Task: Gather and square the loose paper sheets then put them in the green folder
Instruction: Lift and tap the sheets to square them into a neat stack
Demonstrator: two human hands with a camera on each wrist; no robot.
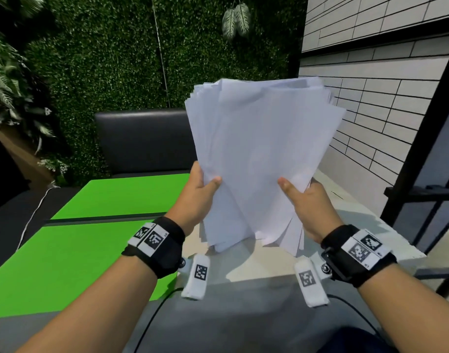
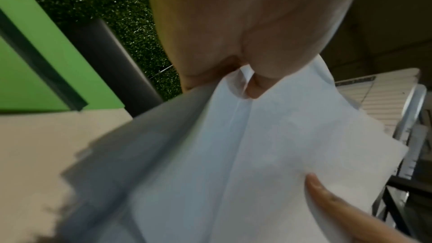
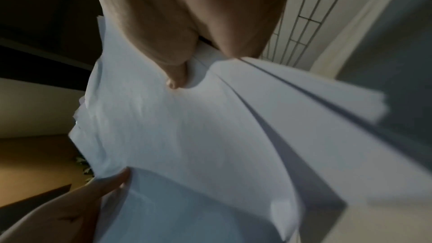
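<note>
The stack of white paper sheets (image 1: 261,159) is held upright above the beige table (image 1: 269,266), edges fanned and uneven. Left hand (image 1: 200,192) and right hand (image 1: 307,200) each pinch a lower side, thumbs in front. Green folder (image 1: 96,225) lies open to the left.

I'm at a lounge-like seating nook: fake hedge wall (image 1: 103,59), dark padded bench (image 1: 144,141), pale tiled wall (image 1: 371,98), table (image 1: 264,266).

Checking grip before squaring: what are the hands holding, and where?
Both hold the paper stack upright: left hand on its lower left edge, right hand on its lower right edge.
</note>
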